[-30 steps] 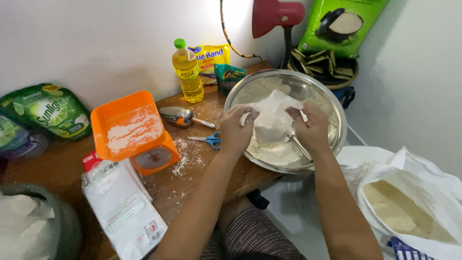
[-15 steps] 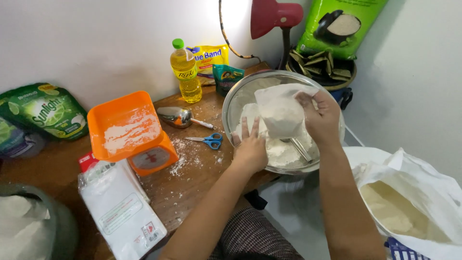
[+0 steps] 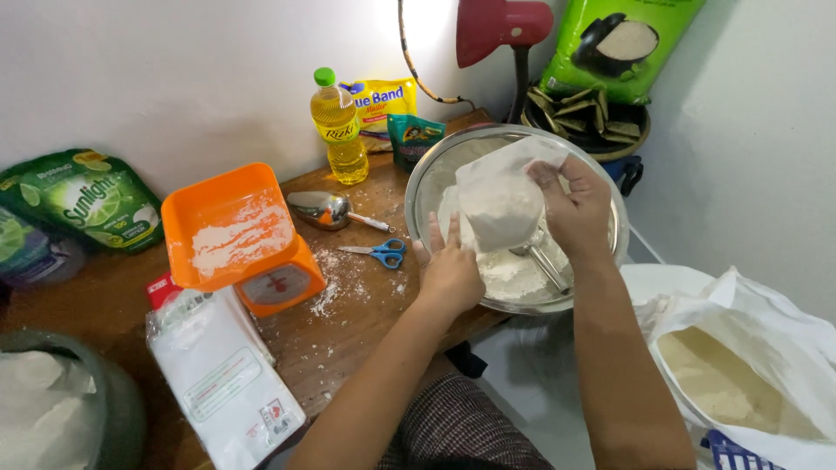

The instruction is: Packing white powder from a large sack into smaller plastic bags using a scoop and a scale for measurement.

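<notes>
A clear plastic bag of flour (image 3: 501,204) is held tilted over a wide metal bowl (image 3: 601,252) at the right end of the wooden desk (image 3: 348,339). The right hand (image 3: 575,209) is closed in a firm grip on the bag's upper edge. The left hand (image 3: 448,270) is laid against the bag's lower left side with fingers spread, its grip open rather than clasped. Loose flour (image 3: 509,270) and a metal utensil (image 3: 544,261) are seen inside the bowl below the bag. Blue-handled scissors (image 3: 379,253) lie just left of the bowl, near a metal scoop (image 3: 320,209). An orange kitchen scale (image 3: 244,239), dusted white, stands further left. A yellow oil bottle (image 3: 338,130) is set against the wall.
</notes>
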